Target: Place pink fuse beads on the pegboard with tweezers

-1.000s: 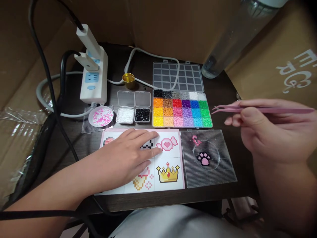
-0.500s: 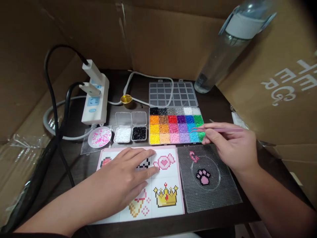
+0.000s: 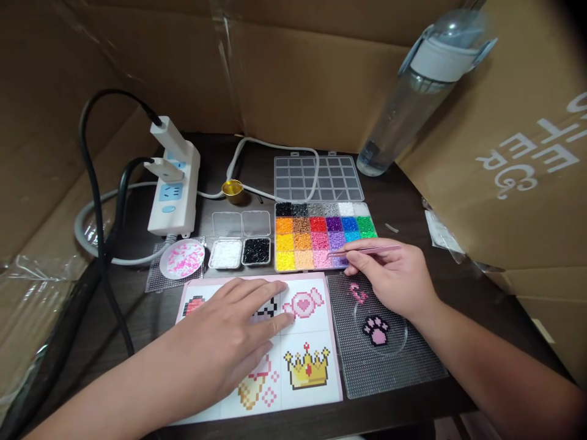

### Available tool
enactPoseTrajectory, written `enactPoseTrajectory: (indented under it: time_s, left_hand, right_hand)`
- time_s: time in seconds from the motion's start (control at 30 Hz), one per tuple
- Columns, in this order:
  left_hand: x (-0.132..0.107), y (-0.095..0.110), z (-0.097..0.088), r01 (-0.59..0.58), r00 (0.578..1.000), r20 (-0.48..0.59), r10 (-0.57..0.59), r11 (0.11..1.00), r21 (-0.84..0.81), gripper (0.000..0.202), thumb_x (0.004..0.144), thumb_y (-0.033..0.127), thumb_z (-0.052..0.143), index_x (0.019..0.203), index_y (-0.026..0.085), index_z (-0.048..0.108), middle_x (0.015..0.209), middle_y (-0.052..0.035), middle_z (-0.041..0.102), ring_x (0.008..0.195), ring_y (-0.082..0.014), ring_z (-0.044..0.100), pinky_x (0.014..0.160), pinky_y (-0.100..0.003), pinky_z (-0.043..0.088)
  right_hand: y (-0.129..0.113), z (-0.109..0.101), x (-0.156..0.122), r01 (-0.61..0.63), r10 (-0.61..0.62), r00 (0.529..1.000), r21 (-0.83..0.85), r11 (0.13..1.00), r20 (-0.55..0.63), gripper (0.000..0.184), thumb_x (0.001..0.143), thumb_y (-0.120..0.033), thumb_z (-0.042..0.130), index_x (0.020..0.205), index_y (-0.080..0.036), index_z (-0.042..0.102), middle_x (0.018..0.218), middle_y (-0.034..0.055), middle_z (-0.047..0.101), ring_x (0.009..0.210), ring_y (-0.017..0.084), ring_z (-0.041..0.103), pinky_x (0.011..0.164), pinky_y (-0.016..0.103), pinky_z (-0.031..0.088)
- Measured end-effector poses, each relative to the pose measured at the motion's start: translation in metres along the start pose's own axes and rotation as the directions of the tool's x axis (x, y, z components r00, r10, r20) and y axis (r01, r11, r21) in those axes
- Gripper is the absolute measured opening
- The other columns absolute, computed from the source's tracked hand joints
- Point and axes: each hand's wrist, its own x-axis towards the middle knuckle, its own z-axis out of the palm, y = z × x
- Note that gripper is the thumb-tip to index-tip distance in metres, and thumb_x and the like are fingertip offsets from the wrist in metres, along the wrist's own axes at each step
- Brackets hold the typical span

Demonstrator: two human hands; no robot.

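Pink tweezers (image 3: 380,249) are pinched in my right hand (image 3: 397,275), their tips over the light pink beads (image 3: 321,259) in the front row of the sorted bead box (image 3: 285,269). Whether a bead is between the tips is too small to tell. My left hand (image 3: 236,324) lies with fingers spread on the pattern sheet (image 3: 312,373), its fingertips beside the printed pink candy (image 3: 303,303). To the right, the clear pegboard (image 3: 417,360) carries a finished-looking black and pink paw (image 3: 376,330) and a small pink bead outline (image 3: 357,293).
Left of the bead box stand an open case with white beads (image 3: 226,253) and black beads (image 3: 257,250), and a dish of pink and white beads (image 3: 183,259). Behind are a gold cup (image 3: 233,191), a power strip (image 3: 174,195) with cables and a water bottle (image 3: 408,110).
My right hand has moved left with the tweezers, from over the blue beads to the light pink ones. My left hand stays on the sheet. The view has shifted slightly.
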Motion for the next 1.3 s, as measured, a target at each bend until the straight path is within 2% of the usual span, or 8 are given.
enactPoseTrajectory:
  time_s: [0.2, 0.4, 0.6, 0.83, 1.0, 1.3]
  left_hand:
    - [0.0001, -0.0020, 0.0024, 0.012, 1.000, 0.006, -0.012, 1.000, -0.014, 0.047, 0.105, 0.020, 0.071, 0.149, 0.034, 0.079, 0.160, -0.0100, 0.072, 0.142, -0.0377, 0.069, 0.114, -0.054, 0.063]
    - [0.0032, 0.0002, -0.0005, -0.003, 1.000, 0.019, 0.003, 1.000, 0.002, 0.045, 0.104, 0.016, 0.069, 0.144, 0.030, 0.081, 0.157, -0.0133, 0.073, 0.140, -0.0400, 0.071, 0.112, -0.057, 0.064]
    - [0.0047, 0.0011, -0.0007, -0.011, 1.000, 0.020, 0.011, 1.000, 0.021, 0.044, 0.103, 0.015, 0.070, 0.143, 0.029, 0.081, 0.157, -0.0137, 0.073, 0.138, -0.0387, 0.072, 0.111, -0.055, 0.064]
    - [0.0019, 0.0002, 0.0011, -0.020, 1.000, 0.017, 0.019, 0.999, 0.038, 0.048, 0.102, 0.015, 0.071, 0.147, 0.030, 0.080, 0.157, -0.0127, 0.073, 0.138, -0.0404, 0.071, 0.109, -0.059, 0.066]
    - [0.0036, 0.0011, 0.0010, -0.040, 0.999, 0.024, 0.039, 0.997, 0.072, 0.047, 0.104, 0.016, 0.070, 0.148, 0.030, 0.081, 0.157, -0.0149, 0.073, 0.137, -0.0425, 0.073, 0.103, -0.061, 0.071]
    - [0.0060, 0.0019, -0.0013, -0.065, 0.998, 0.032, 0.062, 0.991, 0.114, 0.047, 0.099, 0.015, 0.074, 0.144, 0.028, 0.083, 0.155, -0.0186, 0.074, 0.135, -0.0437, 0.075, 0.102, -0.062, 0.071]
  right_hand:
    - [-0.0003, -0.0015, 0.0003, -0.004, 0.003, 1.000, 0.010, 1.000, 0.026, 0.017, 0.088, -0.038, 0.091, 0.084, -0.022, 0.091, 0.086, 0.0094, 0.089, 0.059, 0.020, 0.082, 0.057, 0.029, 0.071]
    - [-0.0007, -0.0033, 0.0008, -0.017, 0.017, 0.999, 0.014, 1.000, 0.049, 0.018, 0.087, -0.039, 0.092, 0.084, -0.021, 0.091, 0.085, 0.0093, 0.089, 0.061, 0.020, 0.082, 0.058, 0.030, 0.072]
    - [0.0012, -0.0037, 0.0015, -0.027, 0.025, 0.998, 0.036, 0.999, 0.050, 0.014, 0.085, -0.036, 0.093, 0.084, -0.021, 0.091, 0.082, 0.0086, 0.089, 0.060, 0.020, 0.082, 0.056, 0.028, 0.070]
    - [-0.0023, -0.0006, 0.0015, -0.041, 0.040, 0.998, 0.015, 0.999, 0.051, 0.012, 0.086, -0.032, 0.088, 0.084, -0.021, 0.092, 0.085, 0.0098, 0.089, 0.060, 0.019, 0.082, 0.059, 0.027, 0.070]
    - [-0.0007, -0.0018, 0.0018, -0.050, 0.051, 0.997, -0.013, 0.999, 0.051, 0.014, 0.087, -0.033, 0.088, 0.086, -0.021, 0.092, 0.087, 0.0104, 0.090, 0.061, 0.020, 0.082, 0.057, 0.029, 0.070]
    - [-0.0012, -0.0011, 0.0025, -0.023, 0.024, 0.999, -0.033, 0.999, 0.047, 0.014, 0.088, -0.035, 0.087, 0.086, -0.021, 0.092, 0.087, 0.0098, 0.090, 0.061, 0.020, 0.081, 0.059, 0.031, 0.071]
